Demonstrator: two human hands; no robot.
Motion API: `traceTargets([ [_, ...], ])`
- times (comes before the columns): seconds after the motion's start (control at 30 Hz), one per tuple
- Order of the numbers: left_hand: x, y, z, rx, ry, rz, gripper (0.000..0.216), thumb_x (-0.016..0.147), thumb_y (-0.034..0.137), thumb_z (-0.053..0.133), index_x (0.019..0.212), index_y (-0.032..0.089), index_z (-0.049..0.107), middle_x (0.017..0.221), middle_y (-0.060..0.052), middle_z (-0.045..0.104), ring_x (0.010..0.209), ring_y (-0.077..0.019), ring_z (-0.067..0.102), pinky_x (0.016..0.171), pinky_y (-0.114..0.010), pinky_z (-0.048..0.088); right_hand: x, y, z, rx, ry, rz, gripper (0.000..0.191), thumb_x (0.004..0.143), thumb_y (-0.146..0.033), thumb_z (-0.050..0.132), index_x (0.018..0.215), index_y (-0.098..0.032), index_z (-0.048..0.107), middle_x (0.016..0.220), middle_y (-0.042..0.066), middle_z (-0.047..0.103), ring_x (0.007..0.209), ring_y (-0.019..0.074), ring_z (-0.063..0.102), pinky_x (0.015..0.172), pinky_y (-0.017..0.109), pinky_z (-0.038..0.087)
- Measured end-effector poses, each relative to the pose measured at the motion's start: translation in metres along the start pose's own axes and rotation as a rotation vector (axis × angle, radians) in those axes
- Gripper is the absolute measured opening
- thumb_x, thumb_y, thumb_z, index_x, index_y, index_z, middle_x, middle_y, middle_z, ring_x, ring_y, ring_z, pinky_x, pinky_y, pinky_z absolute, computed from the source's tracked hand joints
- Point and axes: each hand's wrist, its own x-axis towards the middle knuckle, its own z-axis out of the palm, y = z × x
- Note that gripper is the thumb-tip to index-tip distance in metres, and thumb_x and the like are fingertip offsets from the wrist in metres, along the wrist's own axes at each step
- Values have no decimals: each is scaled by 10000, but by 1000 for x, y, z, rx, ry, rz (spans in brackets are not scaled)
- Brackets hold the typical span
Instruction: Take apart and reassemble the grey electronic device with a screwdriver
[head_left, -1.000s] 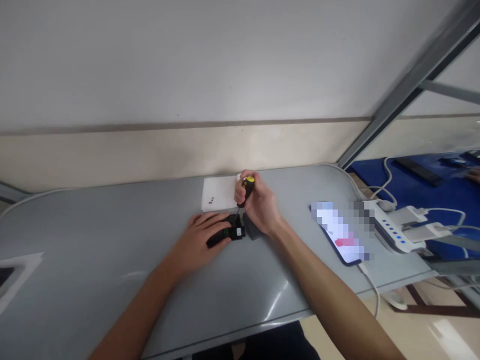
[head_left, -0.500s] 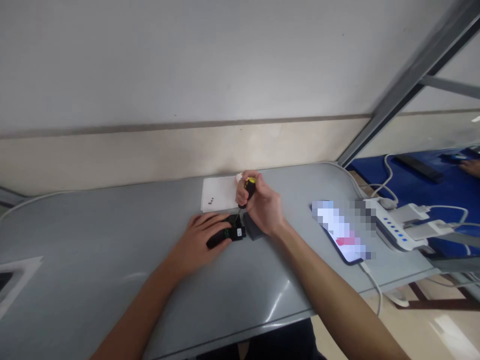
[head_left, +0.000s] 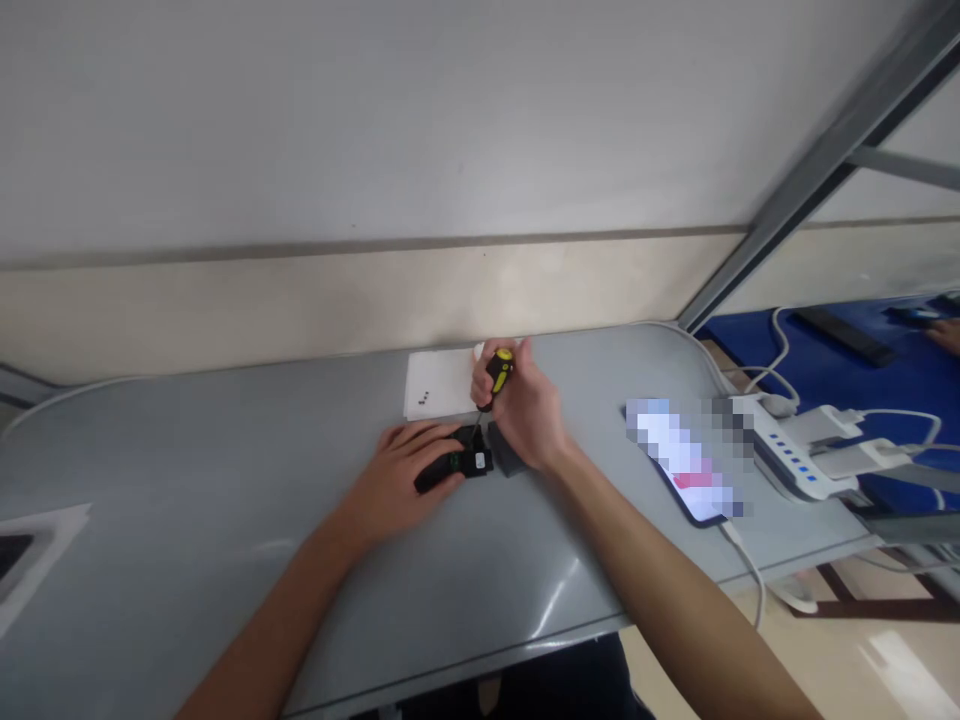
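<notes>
A black, opened-up electronic device (head_left: 478, 461) with a small white label lies on the grey table. My left hand (head_left: 409, 470) is closed over its left part and presses it down. In my right hand (head_left: 521, 400) is a screwdriver (head_left: 499, 372) with a yellow-and-black handle, held tilted, its shaft pointing down into the device. Where exactly the tip touches is too small to tell. A dark grey flat piece (head_left: 506, 452) lies just right of the device, partly under my right hand. Behind, several tiny dark screws (head_left: 424, 398) rest on white paper (head_left: 442, 372).
To the right, a lit phone (head_left: 682, 460) is plugged into a cable. Beyond it stands a white power strip (head_left: 795, 450) with chargers and cords. A blue table (head_left: 840, 370) with another person's hand is at far right. A white sheet (head_left: 56, 540) lies at the left edge.
The screwdriver handle has turned slightly in my right hand, and the right thumb has lifted off its end. My left hand and the device stay in place.
</notes>
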Motion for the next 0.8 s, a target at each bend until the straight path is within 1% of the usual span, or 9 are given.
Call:
traceTargets([
  [0.07,0,-1,0,4,1,2,265,987,366,647,1236,287,691,1372,-44,695,1316,-286,580,1120,-491,400,-1,0,1,-21,20,-14,281,966,-504,646,937,-249,531,707,-34,455,620,138,409,619,291,362],
  [0.13,0,-1,1,10,1,8,258,990,365,648,1231,289,695,1391,-44,686,1317,-285,579,1122,-493,398,-2,0,1,-66,22,-31,273,933,-447,711,938,-255,517,735,-32,500,647,138,456,638,290,376],
  [0.2,0,-2,1,12,-1,16,252,993,356,644,1230,292,699,1402,-42,680,1327,-284,573,1128,-494,394,-2,1,1,-119,-7,-39,253,953,-466,681,982,-255,547,808,-7,570,719,152,534,697,307,419],
  [0.27,0,-2,1,9,1,20,247,995,351,639,1227,295,701,1396,-41,683,1330,-283,570,1130,-496,393,-2,2,0,-151,-37,-23,261,988,-508,612,1051,-258,577,840,8,582,762,166,560,743,329,445],
  [0.33,0,-2,1,7,-2,12,254,991,347,644,1234,297,695,1390,-42,683,1327,-284,571,1133,-500,392,-2,3,1,-144,-41,-10,281,1008,-536,563,1081,-265,583,789,-4,524,717,162,511,709,323,432],
  [0.43,-1,-2,1,4,0,-10,280,974,342,663,1250,294,679,1387,-47,680,1322,-283,574,1147,-501,386,-2,5,2,-108,-27,-28,276,1012,-540,551,1064,-270,576,753,-13,455,671,157,424,627,301,365],
  [0.53,-1,-2,0,-6,-8,-17,289,970,337,663,1255,296,670,1399,-43,671,1324,-280,575,1150,-501,388,-2,5,3,-99,-30,-38,276,1004,-535,569,1047,-263,571,751,-14,443,669,155,400,621,298,338],
  [0.67,-1,-2,0,-14,-10,-25,288,968,348,660,1250,297,677,1410,-39,670,1336,-290,569,1152,-515,389,-3,6,5,-106,-43,-20,289,1000,-547,569,1043,-261,562,741,-19,440,657,151,388,635,299,335],
  [0.8,-2,-3,1,-15,-10,-22,292,968,350,663,1256,304,673,1407,-39,669,1336,-285,569,1156,-505,386,-4,6,5,-78,-45,-40,258,1010,-518,565,1043,-262,572,757,-12,443,686,155,400,641,296,336],
])
